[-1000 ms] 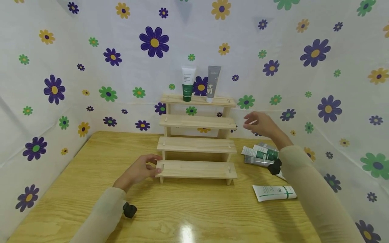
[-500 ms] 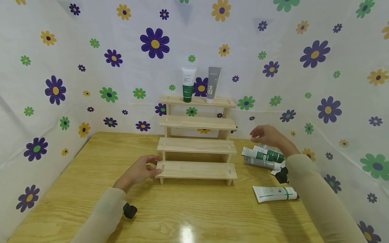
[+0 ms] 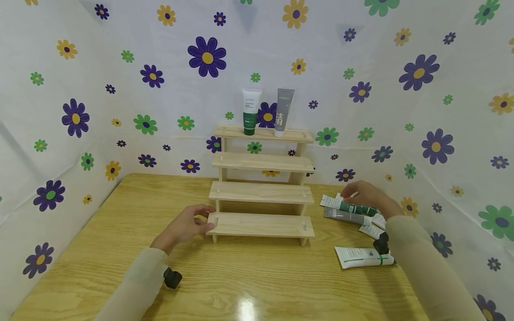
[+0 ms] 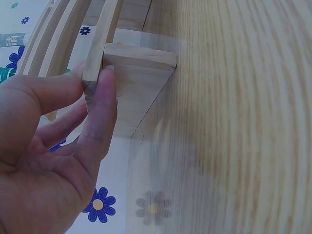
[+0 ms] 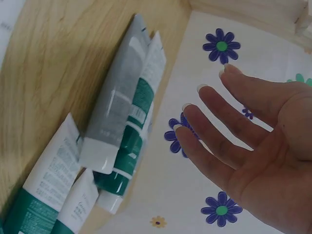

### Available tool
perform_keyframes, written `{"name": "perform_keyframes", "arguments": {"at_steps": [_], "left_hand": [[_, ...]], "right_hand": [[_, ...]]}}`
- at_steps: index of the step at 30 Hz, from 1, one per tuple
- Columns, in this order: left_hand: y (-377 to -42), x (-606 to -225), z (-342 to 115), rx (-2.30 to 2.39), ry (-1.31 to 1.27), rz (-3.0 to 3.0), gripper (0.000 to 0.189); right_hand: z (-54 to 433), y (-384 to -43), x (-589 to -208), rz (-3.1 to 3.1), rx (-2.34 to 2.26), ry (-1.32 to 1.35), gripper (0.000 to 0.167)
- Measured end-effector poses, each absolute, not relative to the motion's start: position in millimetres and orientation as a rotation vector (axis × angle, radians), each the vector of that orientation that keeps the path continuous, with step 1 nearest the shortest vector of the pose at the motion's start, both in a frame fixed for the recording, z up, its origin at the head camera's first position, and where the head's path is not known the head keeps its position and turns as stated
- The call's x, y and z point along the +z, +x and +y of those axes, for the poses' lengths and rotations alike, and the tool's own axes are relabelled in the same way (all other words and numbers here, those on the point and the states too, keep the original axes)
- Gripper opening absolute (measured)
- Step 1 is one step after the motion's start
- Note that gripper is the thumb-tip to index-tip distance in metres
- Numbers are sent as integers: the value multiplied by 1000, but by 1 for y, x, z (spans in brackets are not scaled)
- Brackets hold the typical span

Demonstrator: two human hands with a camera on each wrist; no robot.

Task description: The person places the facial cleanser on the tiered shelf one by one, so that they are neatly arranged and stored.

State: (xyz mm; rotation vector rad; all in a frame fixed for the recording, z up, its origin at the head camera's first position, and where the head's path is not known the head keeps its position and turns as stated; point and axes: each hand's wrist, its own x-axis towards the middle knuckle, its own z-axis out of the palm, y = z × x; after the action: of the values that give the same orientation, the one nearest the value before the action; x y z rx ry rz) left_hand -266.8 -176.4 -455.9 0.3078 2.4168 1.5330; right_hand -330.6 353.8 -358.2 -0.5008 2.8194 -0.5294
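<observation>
A four-step wooden display rack [image 3: 261,224] stands on the table. My left hand [image 3: 185,227] pinches the left end of its lowest step; in the left wrist view thumb and fingers [image 4: 100,114] close on the board's edge. My right hand [image 3: 367,196] hovers over a pile of squeeze tubes to the right of the rack. In the right wrist view its fingers [image 5: 209,156] are spread and hold nothing. The pile has a grey tube [image 5: 114,97], a white-and-green tube [image 5: 141,102] and others partly hidden by the hand in the head view.
On the top step a white-and-green tube [image 3: 250,111] and a grey tube [image 3: 283,111] stand on their caps. A white tube with a green stripe [image 3: 361,257] lies nearer on the table [image 3: 241,281]. Flower-patterned cloth [image 3: 176,93] encloses the back and sides.
My right hand has come down and to the right, from beside the rack's upper steps to over the tube pile. The left hand has kept its hold on the lowest step.
</observation>
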Motion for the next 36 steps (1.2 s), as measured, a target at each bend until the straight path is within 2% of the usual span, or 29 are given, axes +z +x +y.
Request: {"name": "perform_keyframes", "arguments": {"at_steps": [20, 36], "left_hand": [[-266, -456, -176, 1524, 317, 2427, 48], [-267, -455, -177, 1524, 303, 2415, 48]], "right_hand": [[372, -336, -387, 2798, -375, -369, 21], [369, -338, -403, 2851, -393, -396, 15]]}}
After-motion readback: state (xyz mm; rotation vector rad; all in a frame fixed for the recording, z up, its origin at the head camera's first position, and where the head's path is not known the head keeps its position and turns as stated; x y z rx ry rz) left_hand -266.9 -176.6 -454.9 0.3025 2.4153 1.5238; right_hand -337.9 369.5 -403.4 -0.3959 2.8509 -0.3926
